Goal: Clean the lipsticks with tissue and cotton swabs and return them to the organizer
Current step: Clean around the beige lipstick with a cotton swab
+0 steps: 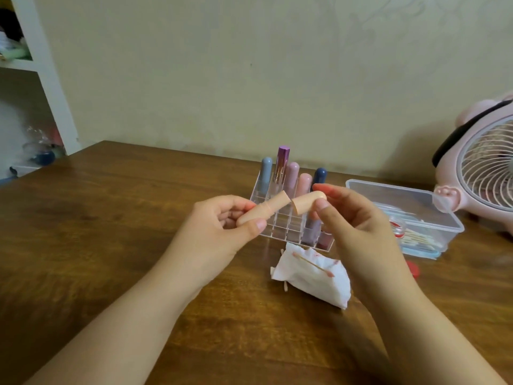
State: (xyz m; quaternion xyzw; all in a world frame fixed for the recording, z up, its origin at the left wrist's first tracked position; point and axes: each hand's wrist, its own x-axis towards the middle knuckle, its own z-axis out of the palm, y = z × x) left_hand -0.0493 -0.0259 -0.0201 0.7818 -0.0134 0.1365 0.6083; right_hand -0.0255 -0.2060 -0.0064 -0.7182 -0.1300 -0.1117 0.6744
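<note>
Watching head view: my left hand fingers grip peach lipstick; right hand fingers pinch its cap, just apart. Organizer at 12 o'clock behind. Risk: misaligned cap smearing, or dropped tube hitting stained tissue on desk.

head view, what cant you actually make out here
- Peach lipstick body: its lower end is hidden in the left hand.
- Peach cap: the open end faces away; the inside is unseen. The right hand pinches it.
- Organizer: the hands cover the right front cells.
- Clear box: contents blurred behind its wall.
- Pink fan: cut off by the right edge.
- Tissue: stains too small to read.
</note>
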